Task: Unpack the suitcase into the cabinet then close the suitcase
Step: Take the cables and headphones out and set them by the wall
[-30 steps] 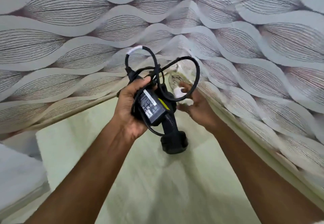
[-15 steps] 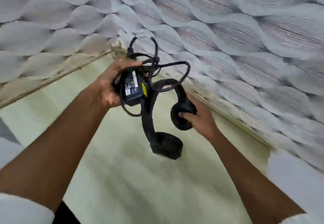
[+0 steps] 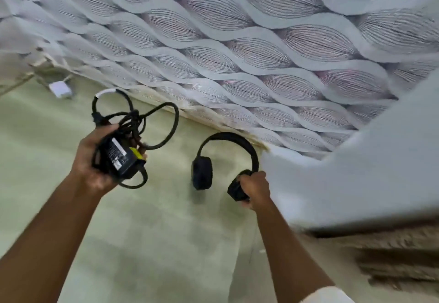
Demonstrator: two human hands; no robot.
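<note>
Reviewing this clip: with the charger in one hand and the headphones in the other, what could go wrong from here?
1. The left hand grips the power adapter while its tangled cable hangs in loose loops; a loop could snag the headphones nearby.
2. The right hand holds the headphones by one earcup only, so the free earcup may swing and knock the shelf when set down.

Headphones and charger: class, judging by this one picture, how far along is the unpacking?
Done: a small white plug already lies on the pale green shelf. In hand: the left hand grips the black charger and its tangled cord; the right hand holds the headphones by one earcup. Left: put both down. The suitcase is out of view, so closing it cannot be judged.
</note>
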